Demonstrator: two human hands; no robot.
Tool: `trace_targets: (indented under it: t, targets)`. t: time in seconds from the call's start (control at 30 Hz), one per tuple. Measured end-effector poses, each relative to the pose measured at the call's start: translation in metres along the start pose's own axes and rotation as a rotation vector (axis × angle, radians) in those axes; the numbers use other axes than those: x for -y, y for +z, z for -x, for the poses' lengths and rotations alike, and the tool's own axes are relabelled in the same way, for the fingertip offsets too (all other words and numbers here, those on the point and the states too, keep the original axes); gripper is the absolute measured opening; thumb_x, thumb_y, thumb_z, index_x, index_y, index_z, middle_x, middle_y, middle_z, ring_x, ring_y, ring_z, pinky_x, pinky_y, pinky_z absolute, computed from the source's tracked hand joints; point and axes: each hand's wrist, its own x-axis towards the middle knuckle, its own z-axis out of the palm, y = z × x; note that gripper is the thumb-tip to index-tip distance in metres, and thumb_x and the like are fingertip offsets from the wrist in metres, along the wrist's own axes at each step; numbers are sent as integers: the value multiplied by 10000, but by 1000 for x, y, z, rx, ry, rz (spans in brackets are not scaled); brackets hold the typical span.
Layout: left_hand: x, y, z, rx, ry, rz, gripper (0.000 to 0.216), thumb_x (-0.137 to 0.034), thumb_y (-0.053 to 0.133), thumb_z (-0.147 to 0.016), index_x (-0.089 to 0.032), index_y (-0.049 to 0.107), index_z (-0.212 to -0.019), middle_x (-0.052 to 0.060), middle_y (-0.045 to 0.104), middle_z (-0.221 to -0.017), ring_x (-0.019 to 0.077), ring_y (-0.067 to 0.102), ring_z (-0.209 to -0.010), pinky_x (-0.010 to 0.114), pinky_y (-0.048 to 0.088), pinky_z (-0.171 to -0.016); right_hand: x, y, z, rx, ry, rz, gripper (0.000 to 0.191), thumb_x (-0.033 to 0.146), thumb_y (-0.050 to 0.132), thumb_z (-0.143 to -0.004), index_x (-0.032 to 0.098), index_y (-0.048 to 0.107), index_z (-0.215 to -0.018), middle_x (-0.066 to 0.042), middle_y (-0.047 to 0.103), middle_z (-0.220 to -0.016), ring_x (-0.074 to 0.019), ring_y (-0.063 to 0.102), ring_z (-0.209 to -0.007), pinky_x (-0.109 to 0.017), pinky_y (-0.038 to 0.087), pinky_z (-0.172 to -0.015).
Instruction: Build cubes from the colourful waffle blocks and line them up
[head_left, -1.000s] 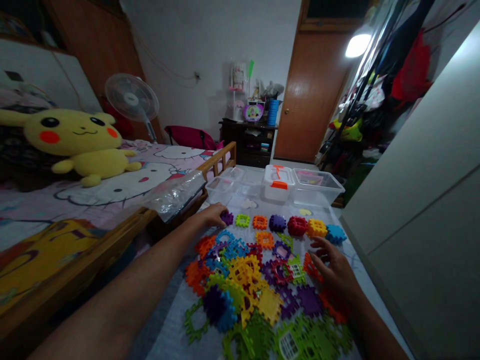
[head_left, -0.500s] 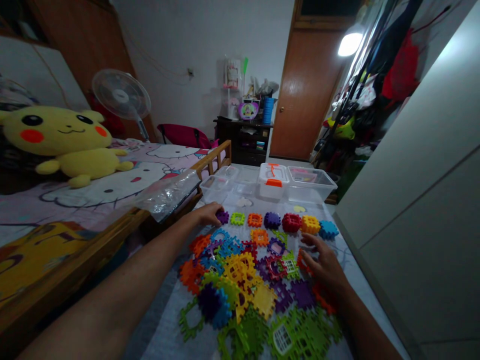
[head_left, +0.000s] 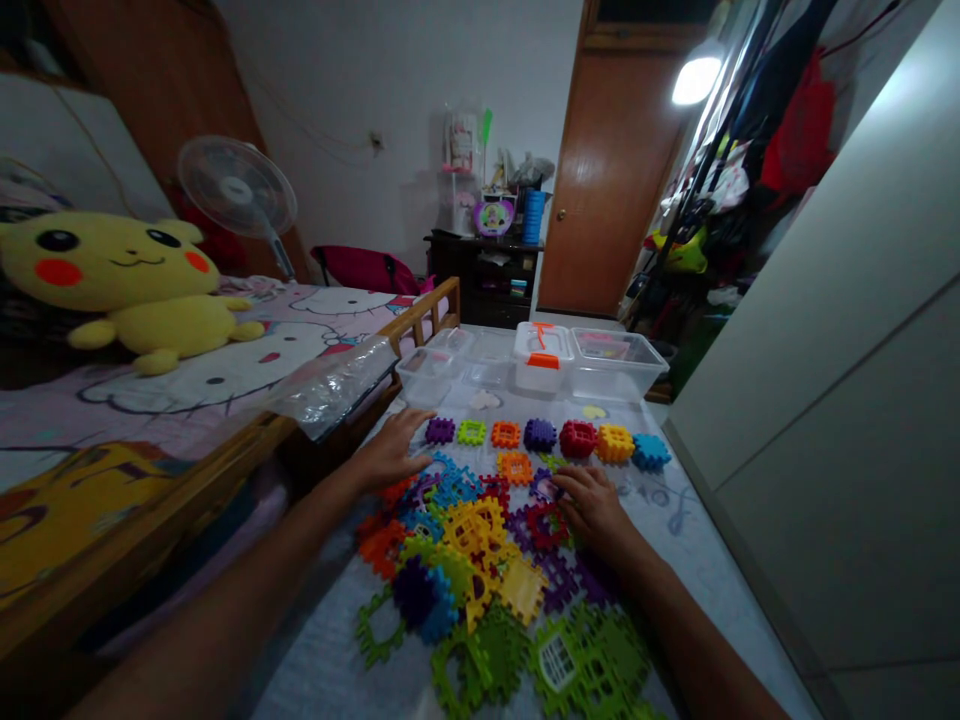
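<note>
Lower centre, we see toothed, multicoloured, partly windowed plates (head_left: 523, 588); our left grip (head_left: 391, 452) is released; our right grip (head_left: 594, 503), we cannot tell.

Head-worn view (sole camera), facing forward and down: tabletop (head_left: 669, 508) near, door (head_left: 600, 180) far.

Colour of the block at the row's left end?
The leftmost block is purple; best seen in the head view.

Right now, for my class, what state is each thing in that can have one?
Left hand: open, beside the small purple toothed plastic block
Right hand: at the multicoloured toothed plastic pieces, grip unclear
White plastic box with orange latches: lidded
Clear rectangular plastic box: open-topped
Brown wooden door: shut
White lamp: lit
</note>
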Motion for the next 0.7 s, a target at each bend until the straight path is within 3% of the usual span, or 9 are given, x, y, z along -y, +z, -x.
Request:
trace_targets:
  t: [0.17,0.37,0.5,0.7]
  targets:
    - [-3,10,40,-93,-100,67,570,-521,622,-752,-216,560,-1229,102,554,-1281,292,471,-1236,431,344,-1076,1,0,0,44,-16,-23,152,209,552,-854,222,689,-919,-75,644,-1113,-244,526,-1038,-417,412,-903]
    - [13,25,46,-239,-262,172,509,-588,527,-783,-176,640,-1060,107,624,-1147,281,574,-1116,422,432,-1006,4,-6,0,59,9,-47,96,178,555,-818,203,638,-778,-66,637,-987,-220,535,-947,-373,414,-861]
    - [14,31,47,-247,-293,213,499,-581,514,-800,-168,649,-1046,102,644,-1111,264,604,-1053,403,469,-962,4,-3,-2,37,100,-23,52,220,586,-818,195,623,-844,-61,635,-901,-228,542,-900,-365,419,-829]
    - [11,33,49,-246,-257,198,457,-568,520,-812,-177,660,-1003,94,656,-1072,252,607,-1032,387,473,-956,-1,7,-2,-5,182,18,201,265,604,-822,182,648,-1000,-79,656,-925,-238,562,-890,-359,418,-810]
